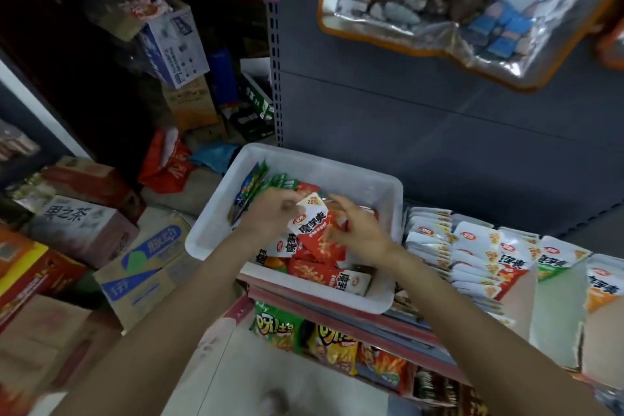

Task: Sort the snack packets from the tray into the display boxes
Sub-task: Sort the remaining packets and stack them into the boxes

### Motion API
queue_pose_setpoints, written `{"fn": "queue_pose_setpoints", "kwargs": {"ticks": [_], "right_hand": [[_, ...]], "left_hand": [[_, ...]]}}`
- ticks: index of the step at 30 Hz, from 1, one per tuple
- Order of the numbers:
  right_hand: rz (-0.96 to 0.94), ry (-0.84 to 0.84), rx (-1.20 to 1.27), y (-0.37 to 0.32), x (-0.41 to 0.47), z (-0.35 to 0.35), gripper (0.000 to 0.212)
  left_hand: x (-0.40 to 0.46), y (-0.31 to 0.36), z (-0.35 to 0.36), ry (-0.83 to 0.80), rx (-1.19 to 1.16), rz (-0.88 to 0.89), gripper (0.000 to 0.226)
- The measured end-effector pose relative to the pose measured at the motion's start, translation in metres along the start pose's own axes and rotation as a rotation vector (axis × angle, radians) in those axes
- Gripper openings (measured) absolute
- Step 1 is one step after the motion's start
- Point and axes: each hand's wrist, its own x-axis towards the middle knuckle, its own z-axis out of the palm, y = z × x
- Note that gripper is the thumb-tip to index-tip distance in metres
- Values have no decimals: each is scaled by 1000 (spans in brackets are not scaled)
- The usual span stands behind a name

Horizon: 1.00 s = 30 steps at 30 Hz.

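1. Picking step: inside the white tray (378, 186), the left hand (270, 213) pinches a red-and-white packet (312, 223).
2. The right hand (354, 230), fingers loosely spread, touches packets beside it.
3. Next, likely: carry the packet right of the tray to the matching display box (506, 280).

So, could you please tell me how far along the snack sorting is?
Done: white packets fill the display boxes. In hand: the left hand grips a red-and-white packet; the right hand reaches beside it. Left: many packets remain in the tray.
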Motion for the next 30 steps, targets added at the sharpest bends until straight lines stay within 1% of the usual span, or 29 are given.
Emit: {"fn": "queue_pose_setpoints", "kwargs": {"ticks": [2,3,5,7,10,13,18,20,22,25,27,30], "right_hand": [[-2,150,154,0,0,-14,31],[-6,210,194,0,-2,-22,21],[25,292,302,1,-9,-37,20],[61,364,442,1,-20,-53,21],[90,466,581,4,-43,-81,15],[60,569,641,12,-73,-112,21],[38,739,610,41,-127,-163,16],[46,815,548,63,-144,-179,16],[89,866,474,85,-156,-189,21],[148,872,457,114,-169,-193,20],[192,863,437,130,-173,-190,15],[266,816,377,149,-172,-183,9]], "left_hand": [[1,14,3,24,-89,56,9],[2,22,6,68,-143,69,7],[2,37,13,172,-254,80,9],[4,54,22,212,-383,81,14],[7,80,40,130,-460,125,11],[11,112,63,38,-478,172,21],[17,176,116,-87,-488,252,20],[20,196,141,-126,-433,291,13],[23,211,163,-154,-378,306,16],[25,226,188,-168,-360,292,19],[30,229,200,-130,-269,306,20],[35,225,213,-118,-127,283,13]]}}
